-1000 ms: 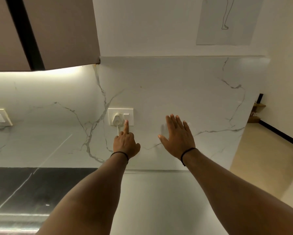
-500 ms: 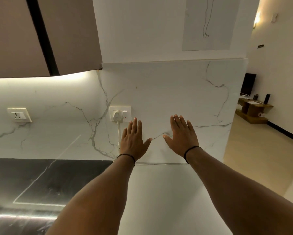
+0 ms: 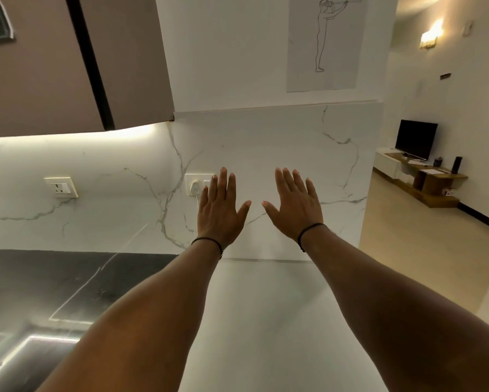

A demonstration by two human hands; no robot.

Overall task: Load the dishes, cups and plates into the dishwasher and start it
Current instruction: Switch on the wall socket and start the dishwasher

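Note:
No dishes, cups, plates or dishwasher are in view. My left hand [image 3: 219, 207] and my right hand [image 3: 295, 205] are stretched out side by side in front of the white marble backsplash [image 3: 280, 142], fingers straight and spread, holding nothing. A white wall socket with a plug in it [image 3: 197, 185] sits just behind my left hand's fingers, partly hidden by them. Each wrist carries a thin black band.
A second white socket [image 3: 61, 187] is on the backsplash to the left. A dark countertop [image 3: 68, 278] lies lower left, a white one [image 3: 260, 321] under my arms. A brown wall cabinet [image 3: 53, 66] hangs upper left. At right a doorway shows a television [image 3: 415, 140] on a wooden unit.
My left hand pointed a finger at the socket switch a second ago; it has since drawn back and opened flat beside my right hand. The view has tilted up and to the right.

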